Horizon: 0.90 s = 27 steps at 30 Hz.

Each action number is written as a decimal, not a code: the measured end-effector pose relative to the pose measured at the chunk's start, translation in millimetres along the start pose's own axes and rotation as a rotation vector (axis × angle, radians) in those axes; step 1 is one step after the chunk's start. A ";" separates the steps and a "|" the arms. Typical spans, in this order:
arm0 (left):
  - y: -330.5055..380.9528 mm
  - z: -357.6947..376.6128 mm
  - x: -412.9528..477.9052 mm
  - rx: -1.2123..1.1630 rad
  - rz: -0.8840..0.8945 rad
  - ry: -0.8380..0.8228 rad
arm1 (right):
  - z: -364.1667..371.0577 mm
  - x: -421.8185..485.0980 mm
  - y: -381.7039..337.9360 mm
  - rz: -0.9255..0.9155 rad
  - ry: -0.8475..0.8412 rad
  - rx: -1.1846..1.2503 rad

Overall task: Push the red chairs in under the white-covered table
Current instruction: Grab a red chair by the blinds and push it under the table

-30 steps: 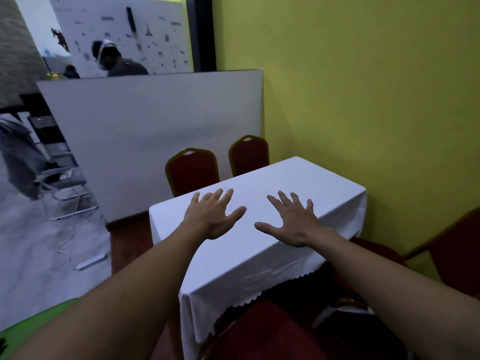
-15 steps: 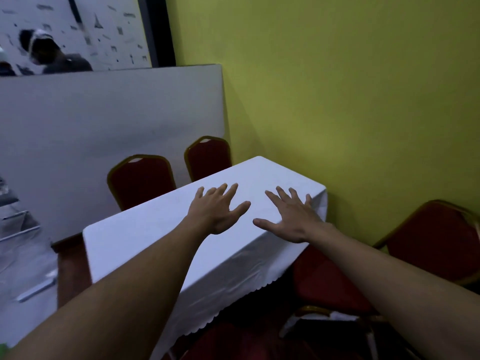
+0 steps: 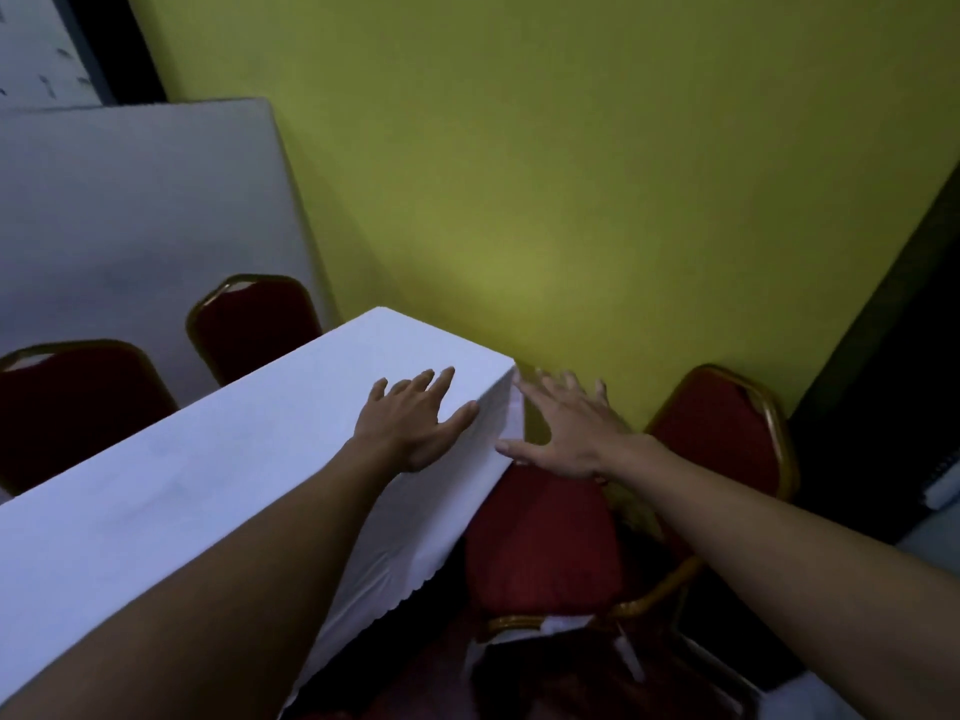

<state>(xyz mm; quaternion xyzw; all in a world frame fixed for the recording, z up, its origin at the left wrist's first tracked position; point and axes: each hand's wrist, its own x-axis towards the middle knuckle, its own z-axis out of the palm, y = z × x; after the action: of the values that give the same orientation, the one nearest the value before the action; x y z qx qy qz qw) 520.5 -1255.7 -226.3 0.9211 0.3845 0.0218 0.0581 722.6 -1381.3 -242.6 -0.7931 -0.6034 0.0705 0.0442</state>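
Note:
The white-covered table [image 3: 218, 459] runs from the lower left to a corner near the yellow wall. My left hand [image 3: 415, 420] hovers open over that corner, fingers spread. My right hand [image 3: 563, 426] is open too, held just past the table's end above a red chair [image 3: 540, 543] with a gold frame. This chair stands at the table's right end; its seat shows beside the cloth and its back [image 3: 722, 428] is near the wall. Two more red chairs [image 3: 254, 324] [image 3: 72, 402] stand on the far side, their backs rising above the tabletop.
A yellow wall [image 3: 571, 174] closes off the space right behind the table's end. A grey partition panel [image 3: 130, 210] stands behind the far chairs. A dark door or post [image 3: 893, 356] edges the right side. Something white [image 3: 530, 628] lies under the near chair's front.
The view has swung right. Both hands have shifted toward the table's right end; the right hand now sits past the corner, over the red chair.

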 end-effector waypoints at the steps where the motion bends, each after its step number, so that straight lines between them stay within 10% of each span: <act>1: 10.3 2.3 6.7 0.001 0.012 0.004 | -2.4 -4.3 15.2 0.016 -0.007 -0.018; 27: 216.2 92.0 174.3 -0.307 0.155 -0.274 | -28.8 45.3 240.8 -0.071 -0.347 -0.309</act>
<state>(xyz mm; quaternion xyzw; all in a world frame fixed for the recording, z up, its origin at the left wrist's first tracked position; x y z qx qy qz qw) 803.5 -1290.9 -291.6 0.9226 0.2932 -0.0411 0.2474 968.2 -1401.7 -254.2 -0.7446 -0.6332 0.1111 -0.1798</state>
